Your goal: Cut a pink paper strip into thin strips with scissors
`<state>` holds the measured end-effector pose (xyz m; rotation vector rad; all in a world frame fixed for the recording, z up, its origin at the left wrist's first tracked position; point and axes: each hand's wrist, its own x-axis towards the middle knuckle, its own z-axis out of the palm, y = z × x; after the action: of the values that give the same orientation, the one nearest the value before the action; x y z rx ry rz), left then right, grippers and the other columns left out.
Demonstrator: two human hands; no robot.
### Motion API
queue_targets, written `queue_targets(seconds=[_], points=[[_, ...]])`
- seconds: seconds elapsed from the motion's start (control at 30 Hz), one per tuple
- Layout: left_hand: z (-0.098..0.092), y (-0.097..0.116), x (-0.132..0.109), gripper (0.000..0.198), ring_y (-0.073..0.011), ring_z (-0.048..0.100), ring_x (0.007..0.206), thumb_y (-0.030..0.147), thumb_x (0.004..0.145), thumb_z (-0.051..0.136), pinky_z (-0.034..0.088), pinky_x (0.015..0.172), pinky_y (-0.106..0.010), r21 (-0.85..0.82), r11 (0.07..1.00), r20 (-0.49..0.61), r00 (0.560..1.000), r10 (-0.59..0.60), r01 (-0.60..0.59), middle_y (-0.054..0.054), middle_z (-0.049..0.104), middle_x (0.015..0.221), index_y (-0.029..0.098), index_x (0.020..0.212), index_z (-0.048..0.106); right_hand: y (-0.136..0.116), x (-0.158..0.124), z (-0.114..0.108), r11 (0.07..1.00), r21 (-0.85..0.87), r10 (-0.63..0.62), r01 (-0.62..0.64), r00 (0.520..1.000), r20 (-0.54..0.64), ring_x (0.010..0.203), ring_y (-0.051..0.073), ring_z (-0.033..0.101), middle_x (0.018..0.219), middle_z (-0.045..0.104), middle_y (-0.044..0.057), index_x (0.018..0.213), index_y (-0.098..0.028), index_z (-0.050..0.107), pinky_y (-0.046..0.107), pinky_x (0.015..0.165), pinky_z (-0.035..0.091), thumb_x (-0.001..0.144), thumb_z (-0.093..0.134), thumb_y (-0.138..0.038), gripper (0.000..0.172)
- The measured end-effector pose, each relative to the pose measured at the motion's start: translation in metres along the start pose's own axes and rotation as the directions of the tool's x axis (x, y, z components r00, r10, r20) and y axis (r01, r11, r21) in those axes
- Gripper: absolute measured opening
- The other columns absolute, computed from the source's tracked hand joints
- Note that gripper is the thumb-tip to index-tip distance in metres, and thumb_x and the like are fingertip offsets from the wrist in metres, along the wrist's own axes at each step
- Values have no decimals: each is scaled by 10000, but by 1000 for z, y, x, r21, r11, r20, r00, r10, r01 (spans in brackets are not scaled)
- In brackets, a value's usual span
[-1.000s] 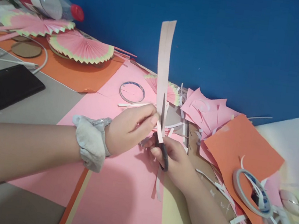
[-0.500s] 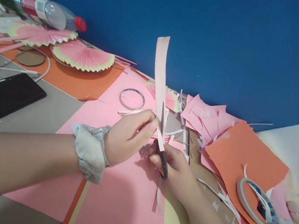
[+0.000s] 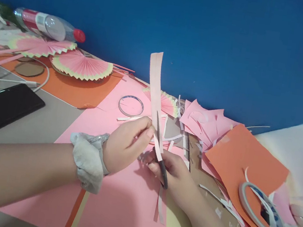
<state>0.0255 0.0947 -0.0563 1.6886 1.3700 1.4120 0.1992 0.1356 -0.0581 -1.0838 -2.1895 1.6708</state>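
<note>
My left hand point(image 3: 127, 144), with a pale scrunchie point(image 3: 88, 159) round its wrist, pinches a light pink paper strip point(image 3: 155, 82) that stands upright. A pair of scissors point(image 3: 163, 171) with black handles is gripped in my right hand point(image 3: 177, 179). Their blades point up and lie along the lower part of the strip, which is split there into two narrow ends. Part of my right fingers is hidden behind the handles. Under both hands lies a large pink paper sheet point(image 3: 123, 214), with a thin cut strip point(image 3: 160, 206) hanging or lying below the scissors.
Pleated pink paper fans point(image 3: 83, 66) and a plastic bottle point(image 3: 49, 26) lie at the back left. A black phone point(image 3: 5, 110) is at the left. Tape rolls point(image 3: 130, 106), orange paper point(image 3: 249, 157) and pink scraps point(image 3: 204, 119) lie around. Behind rises a blue wall point(image 3: 206, 42).
The scissors' blades reach a little differently along the strip, and its narrow cut end has shifted left. Hands and strip sit slightly lower in view, as the camera has tilted up a little.
</note>
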Motion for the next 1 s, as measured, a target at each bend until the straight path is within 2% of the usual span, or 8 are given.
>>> queue_targets(seconds=[0.13,0.37,0.63,0.83,1.0], points=[[0,-1,0,251,-80,358,537,187,942,339,346,563,-221,12,1000,3,1000,5,-5,51,373,613,192,691,354,-3,0,0,1000,-8,-6,6,1000,5,588,107,334,637,393,-47,737,-177,501,226,535,258,849,581,-384,249],[1,-2,0,241,-86,371,549,194,937,349,347,569,-233,25,1000,8,1000,-5,5,44,392,628,190,698,377,-9,0,-1,1000,-6,-28,28,1000,1,625,124,419,665,475,-27,735,-170,512,231,555,296,838,595,-412,276],[0,0,0,248,-82,371,541,189,939,340,357,575,-227,25,1000,10,1000,6,-6,48,385,619,193,691,359,-7,0,0,1000,0,-28,28,1000,-11,562,100,317,606,370,-50,722,-161,537,230,508,236,840,585,-430,298],[0,0,0,243,-86,379,540,191,931,354,346,547,-231,43,999,25,1000,-12,11,44,398,616,193,688,365,-6,1,0,1000,5,-26,26,1000,7,626,125,411,682,477,-22,761,-168,532,233,559,303,832,596,-414,264],[0,0,0,253,-83,376,541,194,934,356,347,548,-225,40,999,19,1000,-16,15,43,393,618,190,681,365,-4,2,0,999,-5,-33,33,999,-4,621,127,405,672,460,-26,750,-176,510,238,564,299,845,575,-408,259]])
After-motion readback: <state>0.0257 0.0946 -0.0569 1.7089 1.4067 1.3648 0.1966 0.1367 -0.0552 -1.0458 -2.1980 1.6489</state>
